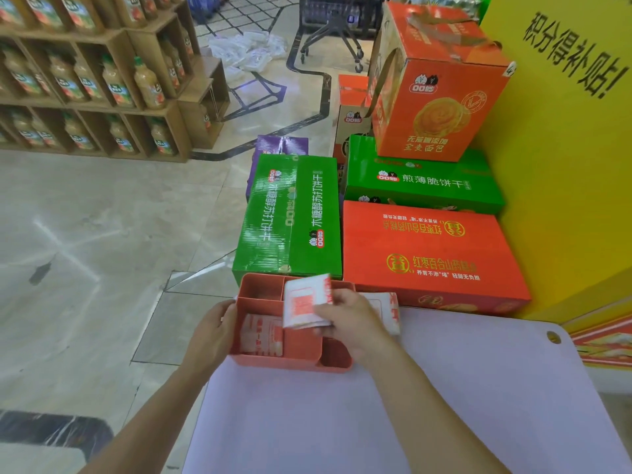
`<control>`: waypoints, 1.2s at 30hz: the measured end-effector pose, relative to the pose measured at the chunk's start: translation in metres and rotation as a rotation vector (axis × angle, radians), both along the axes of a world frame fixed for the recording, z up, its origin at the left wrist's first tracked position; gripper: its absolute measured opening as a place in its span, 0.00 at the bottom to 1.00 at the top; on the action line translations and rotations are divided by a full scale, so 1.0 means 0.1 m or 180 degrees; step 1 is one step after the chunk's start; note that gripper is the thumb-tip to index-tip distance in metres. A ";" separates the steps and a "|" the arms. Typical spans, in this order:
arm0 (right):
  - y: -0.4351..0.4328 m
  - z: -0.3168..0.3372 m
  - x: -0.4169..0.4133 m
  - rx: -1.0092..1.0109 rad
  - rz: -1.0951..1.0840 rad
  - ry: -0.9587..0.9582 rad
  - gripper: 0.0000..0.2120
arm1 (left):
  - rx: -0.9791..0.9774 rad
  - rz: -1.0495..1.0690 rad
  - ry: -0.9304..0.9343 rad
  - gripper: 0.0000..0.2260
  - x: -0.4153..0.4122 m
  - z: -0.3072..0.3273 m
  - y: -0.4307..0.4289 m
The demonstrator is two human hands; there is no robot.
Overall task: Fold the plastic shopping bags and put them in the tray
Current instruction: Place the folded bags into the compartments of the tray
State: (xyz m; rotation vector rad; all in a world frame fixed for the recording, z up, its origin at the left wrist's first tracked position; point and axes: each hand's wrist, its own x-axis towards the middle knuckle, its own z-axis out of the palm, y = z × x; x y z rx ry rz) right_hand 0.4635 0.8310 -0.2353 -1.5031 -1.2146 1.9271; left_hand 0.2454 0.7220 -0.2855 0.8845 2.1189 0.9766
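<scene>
A salmon-pink divided tray (273,362) stands at the far left of a pale lilac board (393,405). My right hand (352,319) grips a folded white plastic bag with red print (304,302) and holds it over the tray's large compartment. One folded bag (261,335) lies flat in that compartment. Another folded bag (388,307) rests on the board just right of the tray, partly behind my right hand. My left hand (213,328) holds the tray's left wall.
Green and orange snack cartons (427,248) are stacked just beyond the board. A yellow sign panel (564,165) rises on the right. Wooden shelves of juice bottles (85,87) fill the far left. Loose white bags (249,49) lie on the floor near a cart (335,25).
</scene>
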 end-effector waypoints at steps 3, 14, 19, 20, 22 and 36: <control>-0.21 -0.17 -0.42 -0.0054 0.0486 -0.0317 0.11 | -0.0157 -0.0001 -0.0192 0.14 -0.06 -0.11 -0.07; -0.24 -0.55 -0.90 0.0444 0.1574 -0.2136 0.15 | -0.0026 -0.0024 -0.0360 0.12 -0.06 -0.14 -0.11; -0.21 -0.40 -0.79 0.0696 0.1954 -0.2286 0.12 | -0.0015 -0.0029 -0.0080 0.12 -0.11 -0.18 -0.06; -0.19 -0.34 -0.74 0.0787 0.1971 -0.2275 0.11 | 0.0018 0.0026 0.0185 0.13 -0.12 -0.18 -0.04; -0.14 -0.20 -0.60 0.0900 0.1952 -0.2116 0.16 | 0.0185 0.0120 0.0897 0.14 -0.08 -0.14 0.03; 0.51 -0.10 1.14 0.0993 -0.0299 -0.2049 0.17 | -0.0150 -0.1460 0.0642 0.16 1.39 0.32 0.80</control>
